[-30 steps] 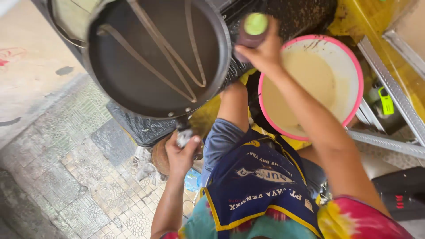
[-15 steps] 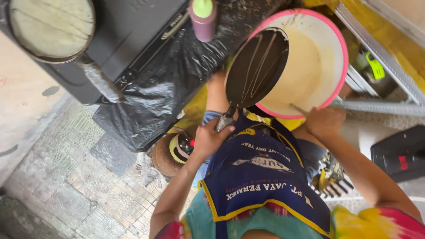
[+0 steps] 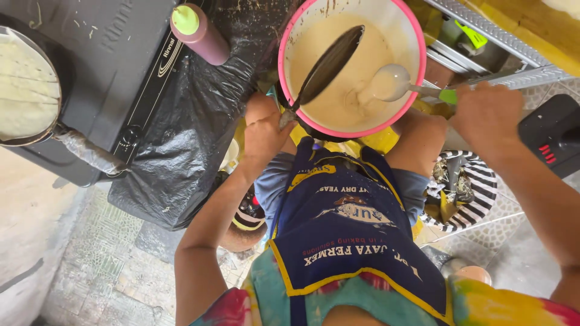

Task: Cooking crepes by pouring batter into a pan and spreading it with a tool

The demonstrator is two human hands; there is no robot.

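Dark pan (image 3: 329,63) tilts over the batter bucket (image 3: 417,54), left hand (image 3: 263,136) clamped on its handle, right hand (image 3: 486,118) gripping the ladle (image 3: 393,84).

Pan (image 3: 329,63) tilted over bowl (image 3: 411,36); ladle (image 3: 386,83) in batter; bottle (image 3: 199,33) on stove (image 3: 103,72) left.

Patterned tile floor (image 3: 103,271), worn and stained, at lower left. Black gas stove (image 3: 115,78) at upper left, draped on right side with crumpled black plastic sheet (image 3: 187,145). On stove: pan with pale crepe (image 3: 24,84) at left edge, purple squeeze bottle with green cap (image 3: 199,30) near top. Black-and-white striped basket (image 3: 465,193) on floor at right, beside black box (image 3: 553,142)
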